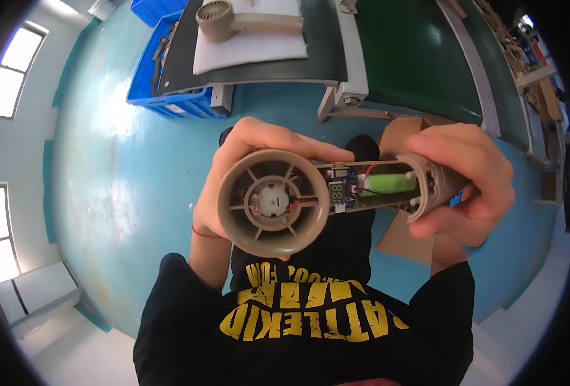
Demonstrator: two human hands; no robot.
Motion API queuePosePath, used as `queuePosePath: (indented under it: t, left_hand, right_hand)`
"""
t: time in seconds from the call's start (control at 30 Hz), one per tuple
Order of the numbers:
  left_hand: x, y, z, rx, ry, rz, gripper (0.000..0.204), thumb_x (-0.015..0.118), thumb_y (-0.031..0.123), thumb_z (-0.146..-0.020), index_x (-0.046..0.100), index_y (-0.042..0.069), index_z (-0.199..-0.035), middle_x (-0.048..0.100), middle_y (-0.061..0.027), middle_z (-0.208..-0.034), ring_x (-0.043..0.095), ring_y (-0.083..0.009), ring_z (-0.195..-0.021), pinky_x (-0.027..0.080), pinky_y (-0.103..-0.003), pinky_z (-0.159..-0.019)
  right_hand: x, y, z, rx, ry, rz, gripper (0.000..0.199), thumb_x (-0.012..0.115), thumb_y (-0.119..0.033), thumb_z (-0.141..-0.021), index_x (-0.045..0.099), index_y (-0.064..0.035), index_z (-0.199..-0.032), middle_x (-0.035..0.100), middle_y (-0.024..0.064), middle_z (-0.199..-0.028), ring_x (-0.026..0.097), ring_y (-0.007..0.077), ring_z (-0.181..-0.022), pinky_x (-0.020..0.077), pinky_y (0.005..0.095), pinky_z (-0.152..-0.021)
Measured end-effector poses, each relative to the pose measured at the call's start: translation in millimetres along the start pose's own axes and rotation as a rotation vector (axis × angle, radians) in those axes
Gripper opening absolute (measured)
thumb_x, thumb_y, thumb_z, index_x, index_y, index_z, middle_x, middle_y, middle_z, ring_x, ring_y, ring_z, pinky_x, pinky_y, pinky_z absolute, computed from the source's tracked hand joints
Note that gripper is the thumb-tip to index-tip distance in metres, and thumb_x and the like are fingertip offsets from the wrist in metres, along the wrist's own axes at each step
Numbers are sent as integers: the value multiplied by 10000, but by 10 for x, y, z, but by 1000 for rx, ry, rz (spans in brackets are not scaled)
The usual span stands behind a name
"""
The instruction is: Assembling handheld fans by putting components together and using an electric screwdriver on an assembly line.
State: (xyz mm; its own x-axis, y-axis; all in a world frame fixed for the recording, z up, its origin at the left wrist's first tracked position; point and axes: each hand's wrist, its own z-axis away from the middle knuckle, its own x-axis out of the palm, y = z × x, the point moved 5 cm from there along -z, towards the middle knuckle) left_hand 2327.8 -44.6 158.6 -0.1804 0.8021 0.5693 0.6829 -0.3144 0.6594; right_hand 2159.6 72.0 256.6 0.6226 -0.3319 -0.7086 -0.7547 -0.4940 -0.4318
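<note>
A beige handheld fan (pixel 273 222) is held between my two hands, its round ringed head facing up at me with a motor hub and spokes inside. My left hand (pixel 246 141) wraps around the head, fingers along the upper side. The handle lies open, showing a small circuit board (pixel 338 191) with a digit display, red and black wires, and a green cylindrical battery (pixel 391 184). At the handle's far right end, my right hand (pixel 481 170) grips a beige shell piece (pixel 436 183) between thumb and fingers. Whether this piece is fully joined to the handle, I cannot tell.
Ahead, another beige fan (pixel 217 22) lies on a white cloth (pixel 253 53) on a dark-topped table (pixel 327 38). Blue crates (pixel 145 90) with parts stand left of it. A green conveyor belt (pixel 413 58) is at right. Cardboard (pixel 404 238) sits below my right hand.
</note>
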Motion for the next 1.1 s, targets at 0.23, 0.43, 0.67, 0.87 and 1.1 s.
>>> queuePosePath:
  t: [0.23, 0.43, 0.67, 0.87, 1.1]
  left_hand:
    - [-103, -77, -12, 110, -187, 5, 694, 819, 304, -685, 528, -84, -1182, 538, -411, -1154, 638, -420, -1014, 544, -434, -859]
    - [-112, -109, -48, -7, -109, 63, 692, 824, 319, -657, 555, -93, -1143, 558, -397, -1134, 632, -434, -1024, 541, -439, -869]
    - [-76, -95, -111, 58, -128, 5, 669, 810, 285, -676, 550, -107, -1152, 565, -392, -1128, 632, -433, -1024, 535, -448, -874]
    - [-27, -22, -74, -31, -225, -141, 408, 693, 183, -865, 425, 82, -1156, 462, -381, -1183, 625, -407, -1013, 585, -404, -856]
    - [-63, -29, -77, -27, -212, -144, 454, 719, 145, -840, 419, 81, -1174, 463, -378, -1187, 633, -388, -1004, 586, -382, -857]
  right_hand:
    - [113, -57, 27, 12, 18, -24, 696, 820, -516, -580, 686, -2, -1030, 599, 82, -814, 557, 164, -659, 429, 275, -567]
    - [281, -71, 116, 3, 17, 195, 544, 889, -338, -529, 726, -51, -961, 534, 18, -723, 499, 132, -525, 350, 239, -447]
    - [312, -69, 119, 48, 101, 206, 432, 896, -214, -557, 709, -53, -912, 562, 24, -705, 526, 138, -542, 365, 251, -460]
    - [368, -61, 171, 120, 118, 69, 494, 896, -191, -569, 689, -38, -991, 585, 36, -732, 519, 128, -552, 377, 243, -482]
    - [421, -57, 149, 45, 114, 196, 453, 890, -203, -600, 705, -37, -979, 581, 54, -759, 504, 131, -549, 367, 245, -468]
